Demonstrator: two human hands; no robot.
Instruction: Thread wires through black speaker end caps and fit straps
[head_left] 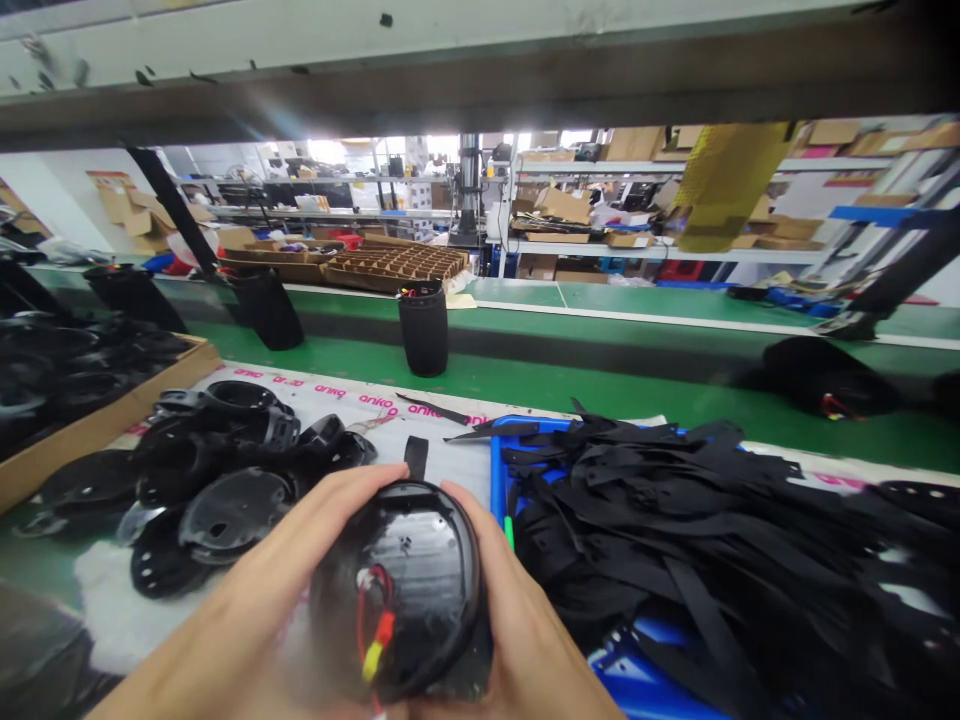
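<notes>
Both hands hold one black round speaker shell (409,580) near the bottom middle of the view. Red and yellow wires (375,630) show at its open end, and a short black strap (415,458) sticks up from its far edge. My left hand (255,610) wraps the shell's left side with fingers curled over the top. My right hand (517,620) grips its right side.
A pile of black plastic end caps (217,480) lies to the left beside a cardboard box (90,425) of similar parts. A blue tray (499,470) heaped with black straps (697,540) sits to the right. Black cylinders (423,330) stand on the green conveyor (600,385) beyond.
</notes>
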